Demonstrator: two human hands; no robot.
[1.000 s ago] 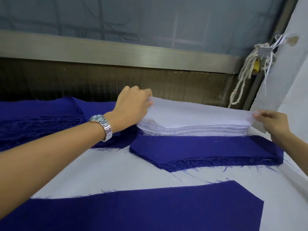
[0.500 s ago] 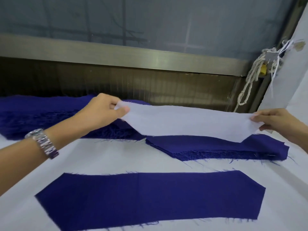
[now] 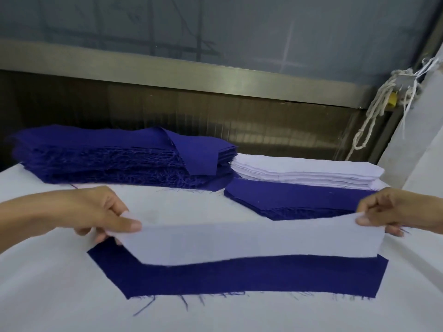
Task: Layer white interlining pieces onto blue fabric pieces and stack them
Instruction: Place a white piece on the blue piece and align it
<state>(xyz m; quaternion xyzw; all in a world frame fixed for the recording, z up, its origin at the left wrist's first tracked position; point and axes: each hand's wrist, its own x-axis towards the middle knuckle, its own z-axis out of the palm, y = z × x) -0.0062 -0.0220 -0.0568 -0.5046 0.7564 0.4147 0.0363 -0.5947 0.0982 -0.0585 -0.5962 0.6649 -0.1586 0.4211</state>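
Note:
A single white interlining piece [image 3: 249,243] hangs stretched between my hands. My left hand [image 3: 96,212] pinches its left end and my right hand [image 3: 393,209] pinches its right end. It hovers over the far half of a blue fabric piece [image 3: 239,277] lying flat on the white table near me. Behind, a stack of white interlining [image 3: 304,172] rests on a low pile of blue pieces [image 3: 294,200]. A taller pile of blue fabric [image 3: 107,159] sits at the back left, with its top piece folded over.
The white table cover [image 3: 60,295] spreads around the work. A metal rail and dark panel [image 3: 191,80] run along the back. A knotted white rope [image 3: 374,116] hangs at the right by a white cloth-covered upright [image 3: 422,140].
Both hands lifted one interlining piece off the white stack and carried it toward me, down over the near blue piece. The view tilted down, so the stacks now sit farther back.

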